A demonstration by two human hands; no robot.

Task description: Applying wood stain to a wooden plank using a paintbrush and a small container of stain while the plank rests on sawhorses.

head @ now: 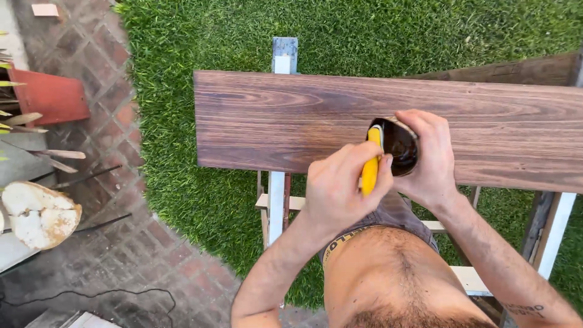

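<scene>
From the head view, your left hand (pixel 340 185) is clenched around a yellow-handled brush (pixel 370 164), its tip dipped into the small dark container (pixel 398 146) that your right hand (pixel 431 158) grips at the near edge of the stained wooden board (pixel 364 115). Judging by that, keep the container level over the board and wipe off excess on its rim so nothing drips on the grass (pixel 200 36). The bristles are hidden inside the container, its contents read only as dark, and the board runs out of frame on the right.
</scene>
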